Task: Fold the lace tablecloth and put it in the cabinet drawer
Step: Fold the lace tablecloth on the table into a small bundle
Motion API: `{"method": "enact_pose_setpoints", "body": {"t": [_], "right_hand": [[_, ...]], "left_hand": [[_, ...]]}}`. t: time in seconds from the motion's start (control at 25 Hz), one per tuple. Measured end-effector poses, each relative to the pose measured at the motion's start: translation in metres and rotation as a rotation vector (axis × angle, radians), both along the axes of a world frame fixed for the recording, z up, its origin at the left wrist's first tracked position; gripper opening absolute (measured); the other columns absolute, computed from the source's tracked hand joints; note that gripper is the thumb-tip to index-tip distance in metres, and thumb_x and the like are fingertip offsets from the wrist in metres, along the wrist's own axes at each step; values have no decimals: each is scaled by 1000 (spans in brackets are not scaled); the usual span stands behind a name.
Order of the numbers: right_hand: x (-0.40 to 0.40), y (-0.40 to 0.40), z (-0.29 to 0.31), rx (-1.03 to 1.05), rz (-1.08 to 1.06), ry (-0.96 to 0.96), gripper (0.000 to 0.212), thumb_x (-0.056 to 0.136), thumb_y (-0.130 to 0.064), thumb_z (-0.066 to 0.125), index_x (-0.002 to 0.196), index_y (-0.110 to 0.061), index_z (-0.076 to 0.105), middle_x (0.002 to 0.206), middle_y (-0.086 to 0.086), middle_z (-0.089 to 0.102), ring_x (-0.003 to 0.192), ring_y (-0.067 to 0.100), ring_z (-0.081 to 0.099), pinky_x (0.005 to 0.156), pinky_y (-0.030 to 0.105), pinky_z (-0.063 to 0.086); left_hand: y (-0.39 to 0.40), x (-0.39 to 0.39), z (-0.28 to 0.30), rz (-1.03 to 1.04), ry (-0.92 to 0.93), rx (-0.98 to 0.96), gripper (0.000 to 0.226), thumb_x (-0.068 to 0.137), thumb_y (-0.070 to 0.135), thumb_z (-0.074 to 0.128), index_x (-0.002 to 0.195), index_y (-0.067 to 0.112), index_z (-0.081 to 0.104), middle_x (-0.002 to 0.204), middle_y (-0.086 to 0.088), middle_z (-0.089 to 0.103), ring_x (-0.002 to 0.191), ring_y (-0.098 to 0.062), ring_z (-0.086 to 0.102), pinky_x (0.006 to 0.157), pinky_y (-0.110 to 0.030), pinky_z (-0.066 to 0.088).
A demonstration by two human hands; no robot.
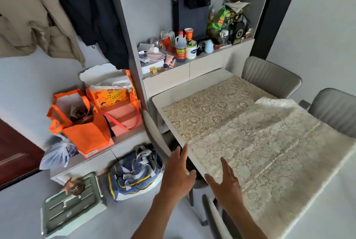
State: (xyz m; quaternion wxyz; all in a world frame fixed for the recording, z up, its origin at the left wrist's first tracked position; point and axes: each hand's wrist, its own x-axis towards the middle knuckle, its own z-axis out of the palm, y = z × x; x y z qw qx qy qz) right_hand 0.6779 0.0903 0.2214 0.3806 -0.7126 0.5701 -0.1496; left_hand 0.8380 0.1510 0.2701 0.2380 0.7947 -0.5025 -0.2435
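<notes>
A cream lace tablecloth [269, 146] lies spread flat over the near part of the table, with fold creases running across it. Beneath it, toward the cabinet, a beige floral-patterned cloth [208, 107] covers the table [159, 102]. My left hand [178, 173] hovers with fingers apart just off the table's left edge, holding nothing. My right hand [224, 183] is open at the near left corner of the lace cloth, fingers spread above it. The cabinet's closed drawer fronts [167, 80] sit below the cluttered shelf behind the table.
Bottles, a cup and snack bags [185, 48] crowd the cabinet shelf. Grey chairs [269, 77] stand at the table's far right; another chair back [154, 132] is on the left. Orange bags [81, 123], a blue bag [134, 171] and a green case [71, 206] sit on the floor and low bench.
</notes>
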Motion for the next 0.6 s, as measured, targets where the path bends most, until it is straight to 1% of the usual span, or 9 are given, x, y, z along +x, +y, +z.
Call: {"method": "enact_pose_setpoints", "body": {"t": [0.2, 0.36, 0.48, 0.6], "right_hand": [[59, -75, -16, 40, -112, 6, 84, 88, -55, 56, 154, -30, 10, 161, 3, 24, 142, 32, 32, 109, 50, 36], [95, -127, -16, 64, -183, -4, 82, 89, -52, 57, 153, -30, 11, 160, 4, 26, 140, 33, 35, 109, 51, 38], [118, -165, -21, 60, -251, 10, 82, 89, -52, 57, 153, -31, 10, 159, 3, 27, 139, 32, 37, 107, 48, 38], [145, -199, -29, 86, -363, 33, 83, 88, -55, 56, 153, -31, 9, 160, 2, 26, 141, 30, 35, 107, 48, 37]], "left_hand": [[-89, 59, -14, -111, -27, 51, 81, 91, 31, 52, 154, 35, 1, 164, -2, 5, 150, -20, 5, 122, -39, 13], [-150, 98, -11, -184, 10, 75, 82, 91, 35, 52, 153, 39, -2, 164, 2, 1, 151, -18, 4, 123, -41, 14], [-203, 124, -15, -245, 30, 84, 81, 92, 34, 53, 153, 37, -1, 165, 2, 1, 151, -17, 3, 123, -38, 11], [-256, 152, -36, -338, 72, 129, 82, 93, 32, 53, 153, 38, -2, 164, 4, -1, 151, -16, 0, 122, -37, 8]]}}
